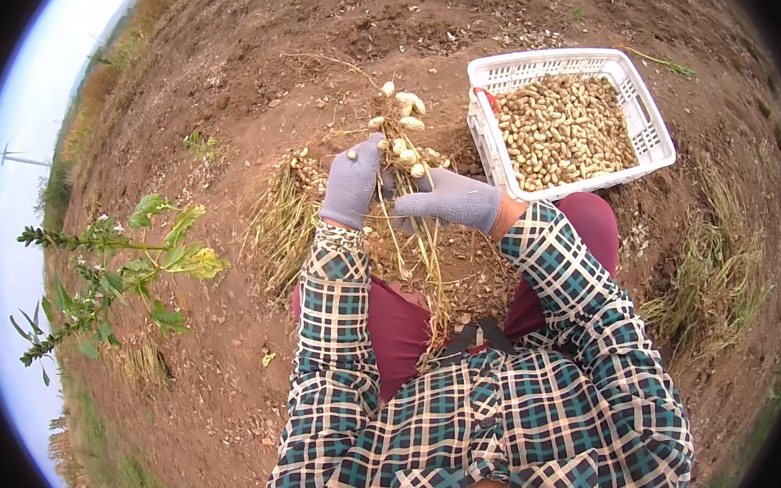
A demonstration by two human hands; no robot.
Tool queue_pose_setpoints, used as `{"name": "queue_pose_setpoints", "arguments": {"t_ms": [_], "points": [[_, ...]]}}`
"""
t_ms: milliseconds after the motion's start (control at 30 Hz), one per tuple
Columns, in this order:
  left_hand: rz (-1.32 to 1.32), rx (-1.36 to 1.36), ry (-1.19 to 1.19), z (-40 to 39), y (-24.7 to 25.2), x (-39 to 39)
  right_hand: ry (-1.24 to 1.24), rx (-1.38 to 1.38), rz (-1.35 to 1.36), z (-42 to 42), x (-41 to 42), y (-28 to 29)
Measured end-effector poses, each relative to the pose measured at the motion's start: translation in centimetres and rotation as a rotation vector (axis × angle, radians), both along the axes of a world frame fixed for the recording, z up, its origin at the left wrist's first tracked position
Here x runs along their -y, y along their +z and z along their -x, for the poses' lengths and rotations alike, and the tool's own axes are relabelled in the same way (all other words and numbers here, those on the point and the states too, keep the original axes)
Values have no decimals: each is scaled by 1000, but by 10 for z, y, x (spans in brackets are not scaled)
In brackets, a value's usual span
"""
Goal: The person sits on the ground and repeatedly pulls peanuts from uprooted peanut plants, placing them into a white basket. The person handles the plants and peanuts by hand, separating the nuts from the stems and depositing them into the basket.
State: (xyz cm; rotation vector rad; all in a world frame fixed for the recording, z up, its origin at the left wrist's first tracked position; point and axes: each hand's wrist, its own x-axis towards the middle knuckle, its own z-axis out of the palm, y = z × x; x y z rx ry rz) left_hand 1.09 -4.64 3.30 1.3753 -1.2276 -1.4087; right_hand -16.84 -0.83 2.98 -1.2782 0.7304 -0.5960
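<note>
A dried peanut plant (424, 242) hangs between my two gloved hands, its stems trailing down toward my lap. Pale peanut pods (410, 123) cluster on its roots at the top. My left hand (353, 182), in a grey knit glove, grips the root side among the pods. Lower down, my right hand (455, 198), also gloved, closes around the stems just below the cluster; its fingertips are partly hidden behind the plant. To the right stands a white plastic crate (656, 147) with slotted walls, holding a heap of loose peanuts (561, 133).
A pile of peanut plants (288, 217) with pods attached lies left of my hands. Stripped dry stalks (708, 278) lie on the soil at the right. A leafy green weed (117, 274) rises at the left. My bent knees (587, 225) frame the ground before me.
</note>
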Motion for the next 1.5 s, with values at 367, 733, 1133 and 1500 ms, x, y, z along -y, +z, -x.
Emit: {"name": "queue_pose_setpoints", "arguments": {"t_ms": [367, 733, 1133, 1500], "points": [[472, -69, 317, -24, 12, 4, -177, 369, -228, 36, 4, 18], [256, -46, -161, -6, 5, 3, -322, 142, -77, 51, 7, 21], [-55, -445, -313, 17, -8, -13, -108, -355, 256, 28, 1, 18], [0, -463, 193, 22, 6, -14, -328, -331, 299, 33, 17, 8]]}}
